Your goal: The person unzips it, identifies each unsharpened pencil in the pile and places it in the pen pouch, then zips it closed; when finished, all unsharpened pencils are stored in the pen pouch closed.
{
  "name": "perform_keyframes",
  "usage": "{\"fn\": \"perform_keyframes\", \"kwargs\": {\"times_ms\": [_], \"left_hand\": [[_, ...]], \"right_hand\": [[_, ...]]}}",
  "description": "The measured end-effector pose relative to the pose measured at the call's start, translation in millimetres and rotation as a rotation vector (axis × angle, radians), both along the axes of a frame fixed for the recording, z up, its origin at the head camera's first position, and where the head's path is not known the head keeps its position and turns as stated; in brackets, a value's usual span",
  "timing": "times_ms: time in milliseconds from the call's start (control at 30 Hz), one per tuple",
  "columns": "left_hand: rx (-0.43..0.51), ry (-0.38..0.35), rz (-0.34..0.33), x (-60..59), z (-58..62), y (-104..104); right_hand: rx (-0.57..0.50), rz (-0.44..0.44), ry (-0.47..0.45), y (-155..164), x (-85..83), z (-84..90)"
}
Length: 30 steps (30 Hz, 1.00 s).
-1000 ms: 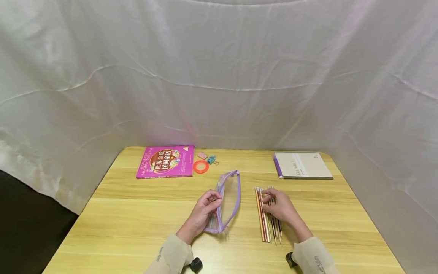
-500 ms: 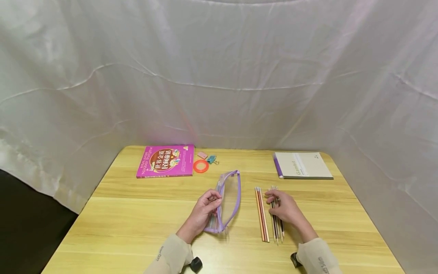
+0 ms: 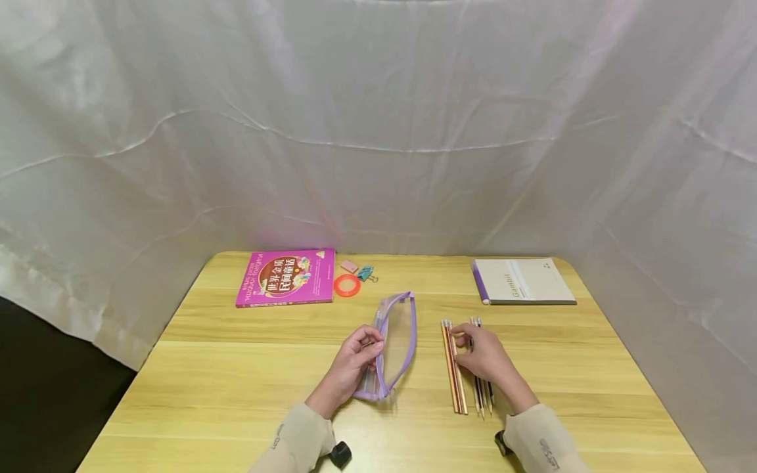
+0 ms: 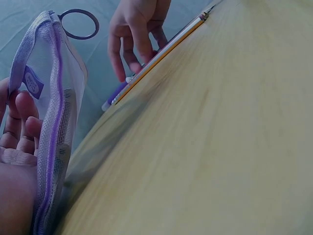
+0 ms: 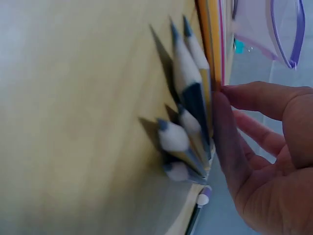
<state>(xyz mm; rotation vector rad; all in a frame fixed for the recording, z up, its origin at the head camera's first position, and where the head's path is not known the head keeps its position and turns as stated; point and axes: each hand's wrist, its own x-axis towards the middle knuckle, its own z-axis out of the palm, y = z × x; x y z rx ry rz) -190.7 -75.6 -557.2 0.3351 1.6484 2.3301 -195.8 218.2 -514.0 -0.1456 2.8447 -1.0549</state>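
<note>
My left hand (image 3: 349, 364) grips the near side of a see-through mesh pencil case (image 3: 397, 345) with purple trim, thumb over its rim. The case stands with its mouth parted toward the right; faint coloured lines show through the mesh. A ring hangs at its end in the left wrist view. Over the pencils, my right hand (image 3: 487, 355) has thumb and index fingertips at the right edge of a row of orange, red and pale pencils (image 3: 455, 387). Beneath the palm lies a second bunch of dark-striped pencils (image 3: 483, 397), sharpened points toward me, partly hidden by the hand.
Toward the back left lie a pink book (image 3: 286, 279), a pink eraser (image 3: 349, 266), a teal binder clip (image 3: 365, 273) and an orange ring (image 3: 347, 285). A pale notebook (image 3: 526, 282) with a purple pen-like stick (image 3: 480, 284) is at back right. Grey curtains (image 3: 378, 197) surround the table.
My right hand went rightward over the dark-striped bunch, leaving a gap between the two groups, then came back left to the orange row. My left hand and the pencil case stay put.
</note>
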Motion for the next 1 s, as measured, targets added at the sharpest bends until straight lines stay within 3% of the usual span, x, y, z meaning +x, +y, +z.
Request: {"fn": "perform_keyframes", "kwargs": {"times_ms": [233,567,767,1000], "left_hand": [[-0.001,-0.002,0.011,-0.4,1.3,0.0],[0.01,0.003,-0.003,-0.9,-0.8,1.1],[0.002,-0.001,-0.004,-0.8,-2.7,1.4],[0.0,0.002,-0.005,-1.1,-2.8,0.4]], "right_hand": [[0.09,0.006,-0.001,-3.0,-4.7,3.1],[0.057,-0.011,-0.022,-0.2,-11.6,0.3],[-0.131,-0.06,-0.096,1.6,-11.0,1.3],[-0.584,-0.059,-0.215,-3.5,-15.2,17.8]]}}
